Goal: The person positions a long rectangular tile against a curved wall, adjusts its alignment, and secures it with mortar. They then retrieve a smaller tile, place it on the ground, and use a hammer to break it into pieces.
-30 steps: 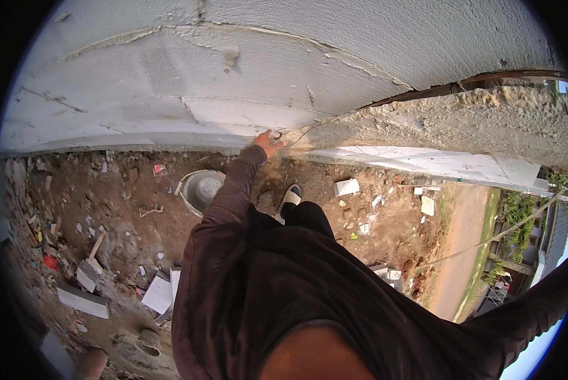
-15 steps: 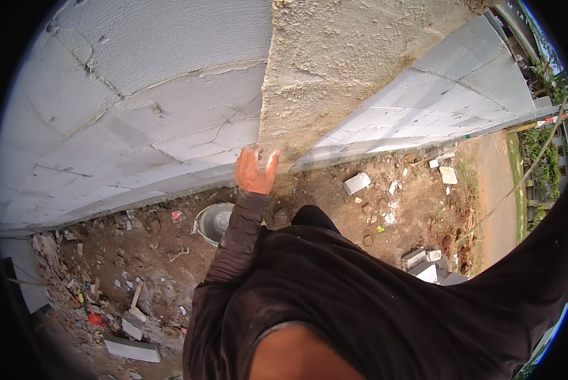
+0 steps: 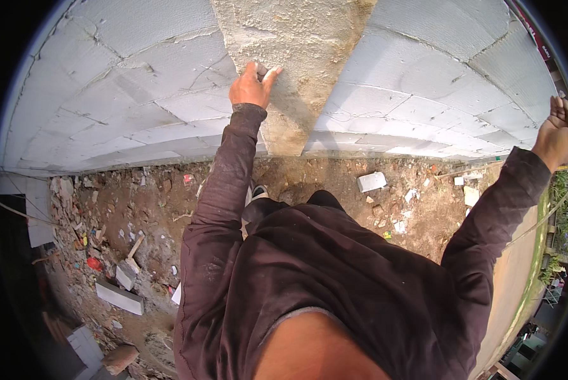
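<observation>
My left hand [image 3: 252, 87] is up at the left edge of a rough plastered column [image 3: 296, 57]. Its thumb and fingers are bent toward each other in a pinch; whatever sits between them is too small to name. My right hand [image 3: 559, 130] is raised at the far right, beyond the pale block wall [image 3: 410, 82]. Its palm shows and the fingers stretch upward, apart from the wall, with nothing visible in them. Thin mortar joints run between the smooth grey blocks.
Bare soil with rubble lies at the wall's foot. A white block [image 3: 372, 182] rests on it to the right, and a long pale block [image 3: 119, 297] at lower left, near a red scrap [image 3: 94, 264]. A paved strip [image 3: 518, 247] runs along the right.
My view has swung so the column stands nearer the middle. My left hand sits higher on the column's edge. My right hand has come into view; the bucket is now hidden behind my left arm.
</observation>
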### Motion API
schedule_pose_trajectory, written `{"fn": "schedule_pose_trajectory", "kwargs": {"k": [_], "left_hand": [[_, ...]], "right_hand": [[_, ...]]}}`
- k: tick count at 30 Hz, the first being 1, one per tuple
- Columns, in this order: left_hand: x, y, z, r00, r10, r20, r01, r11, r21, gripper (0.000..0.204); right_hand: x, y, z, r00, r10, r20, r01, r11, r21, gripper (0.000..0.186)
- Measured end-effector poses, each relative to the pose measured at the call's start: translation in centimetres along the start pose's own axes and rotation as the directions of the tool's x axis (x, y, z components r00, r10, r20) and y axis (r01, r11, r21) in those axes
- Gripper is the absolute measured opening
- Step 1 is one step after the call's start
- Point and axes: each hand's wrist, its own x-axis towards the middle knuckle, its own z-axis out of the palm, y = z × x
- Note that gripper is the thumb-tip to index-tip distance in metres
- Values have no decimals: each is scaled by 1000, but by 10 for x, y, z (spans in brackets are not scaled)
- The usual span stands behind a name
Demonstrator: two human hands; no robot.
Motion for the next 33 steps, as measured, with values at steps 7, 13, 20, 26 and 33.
{"fn": "schedule_pose_trajectory", "kwargs": {"k": [7, 13, 20, 26, 33], "left_hand": [[-12, 37, -3, 993, -82, 82, 76, 994, 76, 40], [-8, 67, 3, 989, -86, 124, 68, 988, 140, 38], [5, 79, 24, 989, -105, 103, 90, 986, 141, 35], [13, 84, 42, 996, -62, 70, 50, 986, 162, 35], [18, 83, 38, 996, -80, 27, 71, 964, 256, 34]], "right_hand": [[-303, 185, 38, 267, 554, 788, 88, 800, -593, 29], [-343, 249, 22, 230, 670, 706, 493, 545, -678, 24], [-348, 295, 7, 301, 674, 674, 386, 560, -733, 23], [-333, 328, -5, 251, 590, 767, 437, 638, -634, 24], [-326, 321, 2, 107, 846, 522, 254, 484, -837, 31]]}}
